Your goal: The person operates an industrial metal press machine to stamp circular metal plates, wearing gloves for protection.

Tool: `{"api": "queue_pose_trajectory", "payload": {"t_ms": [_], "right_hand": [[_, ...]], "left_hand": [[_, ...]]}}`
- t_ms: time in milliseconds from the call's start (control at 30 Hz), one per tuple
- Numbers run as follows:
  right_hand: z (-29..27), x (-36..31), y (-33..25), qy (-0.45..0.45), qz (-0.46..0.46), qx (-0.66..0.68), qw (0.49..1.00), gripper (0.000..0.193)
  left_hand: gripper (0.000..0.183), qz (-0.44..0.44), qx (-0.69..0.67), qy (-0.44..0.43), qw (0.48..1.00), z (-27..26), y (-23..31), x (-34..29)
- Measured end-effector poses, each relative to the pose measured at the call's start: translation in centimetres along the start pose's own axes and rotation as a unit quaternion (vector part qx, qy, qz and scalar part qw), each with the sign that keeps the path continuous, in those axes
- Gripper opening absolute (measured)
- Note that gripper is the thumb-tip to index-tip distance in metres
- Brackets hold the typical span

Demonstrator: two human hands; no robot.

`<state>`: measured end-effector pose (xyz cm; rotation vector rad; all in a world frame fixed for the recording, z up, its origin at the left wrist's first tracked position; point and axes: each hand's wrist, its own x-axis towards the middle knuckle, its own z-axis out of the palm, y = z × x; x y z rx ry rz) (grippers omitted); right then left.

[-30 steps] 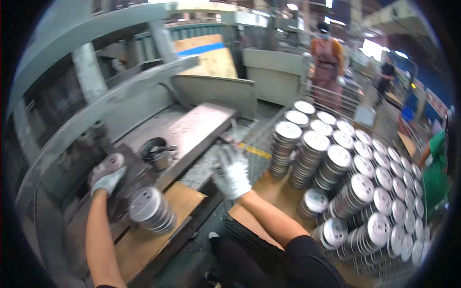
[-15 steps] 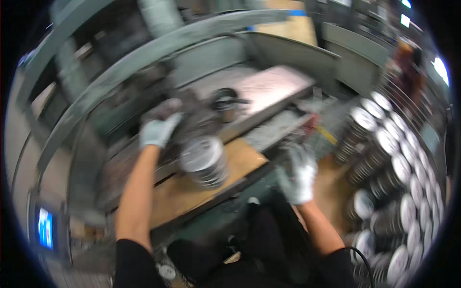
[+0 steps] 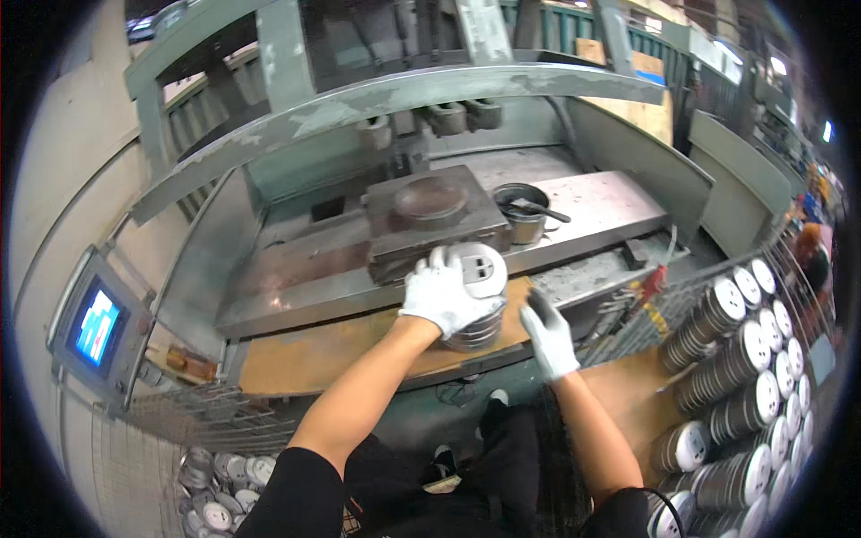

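My left hand, in a white glove, grips the left side of a round metal disc with small slots in its face. That disc is at the top of a stack of metal discs on a brown board; whether it touches the one beneath I cannot tell. My right hand, gloved with darkened fingertips, is right of the stack with its fingers stretched out and nothing in them. Behind the stack sits a heavy square die block with a round recess on its top.
A metal pot with a dark-handled tool across it stands beside the die on the press bed. Tall stacks of discs fill the right side. More discs lie lower left, below a control screen. Grey press frame bars cross above.
My left hand has come away from the die area to the disc at the stack. My right hand stays to the right of the stack. The view has turned and become sharper.
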<state>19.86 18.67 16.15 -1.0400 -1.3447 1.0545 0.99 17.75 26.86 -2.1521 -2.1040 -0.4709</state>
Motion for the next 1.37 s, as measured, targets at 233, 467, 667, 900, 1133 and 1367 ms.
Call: {"api": "queue_pose_trajectory", "payload": {"t_ms": [233, 467, 667, 900, 1133, 1367], "right_hand": [[4.2, 5.2, -1.1, -0.152, 0.18, 0.162, 0.958, 0.096], [5.4, 7.2, 0.6, -0.134, 0.128, 0.097, 0.978, 0.105], [6.0, 8.4, 2.4, -0.165, 0.242, 0.256, 0.921, 0.093], [6.6, 8.9, 3.3, -0.185, 0.225, 0.341, 0.894, 0.079], [6.6, 7.4, 1.8, -0.09, 0.232, 0.181, 0.951, 0.084], [6.4, 7.0, 0.8, -0.078, 0.283, 0.082, 0.952, 0.085]], "left_hand": [[0.059, 0.035, -0.326, -0.058, 0.943, 2.7, -1.2, 1.3], [0.061, -0.224, -0.82, -0.008, 0.528, 6.7, -7.0, -2.7], [0.063, -0.242, -0.852, -0.093, 0.454, 9.2, -7.2, -2.2], [0.065, -0.286, -0.858, -0.146, 0.401, 7.5, -4.9, -0.5], [0.064, -0.281, -0.836, -0.104, 0.461, 7.4, -3.6, 0.1], [0.066, -0.27, -0.837, -0.206, 0.43, 6.6, -4.9, 0.4]]}}
